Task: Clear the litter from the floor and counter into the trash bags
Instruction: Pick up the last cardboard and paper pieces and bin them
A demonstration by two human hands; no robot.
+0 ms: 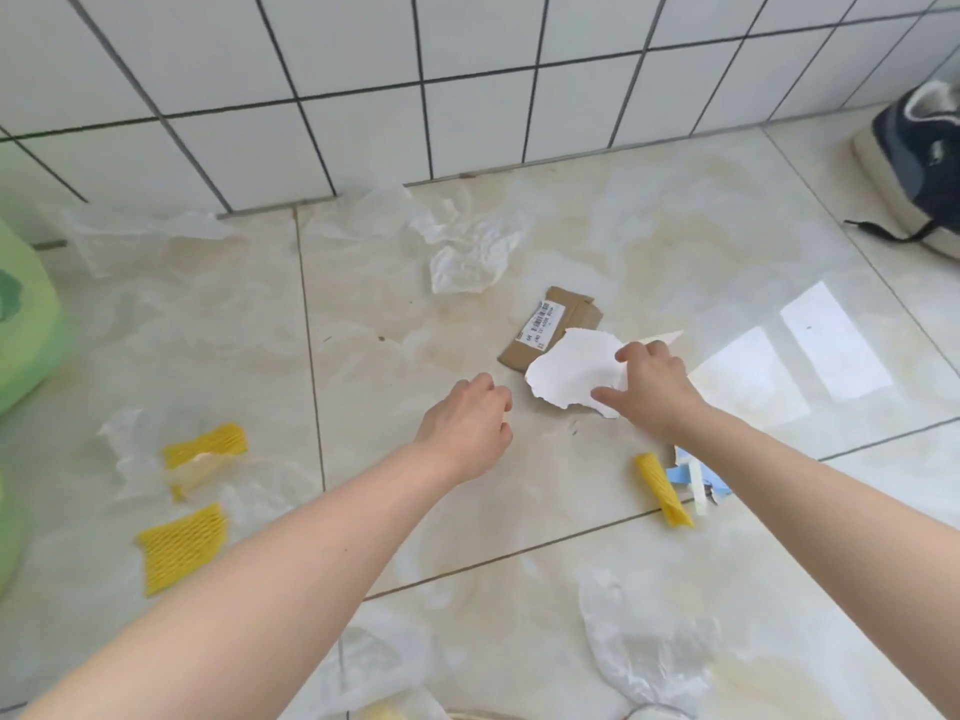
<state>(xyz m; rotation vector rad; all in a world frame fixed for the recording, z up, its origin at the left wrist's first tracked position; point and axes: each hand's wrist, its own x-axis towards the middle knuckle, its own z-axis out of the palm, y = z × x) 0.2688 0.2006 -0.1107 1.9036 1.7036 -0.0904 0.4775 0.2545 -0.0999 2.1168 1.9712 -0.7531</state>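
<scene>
Nearest me, thin clear plastic wrap lies crumpled on the floor at lower right, and two yellow foam nets sit off to my left among more film. A third yellow net lies just near of my right forearm, beside some blue and white scraps.

My left hand hovers over bare tile with its fingers loosely curled, holding nothing. My right hand is on the torn white paper: fingers at its far right edge, thumb pressing its near edge, so that grip looks to be narrowing onto the sheet, though I cannot tell whether it has the paper lifted yet.

The paper lies directly under my right fingers and just right and slightly far of my left hand. Its long axis runs left to right, and its far left corner overlaps the brown cardboard piece, whose length slants from near left to far right. I judge the right hand the nearer one for the paper, the left for the cardboard.

Farther off, crumpled white plastic lies toward the tiled wall.
</scene>
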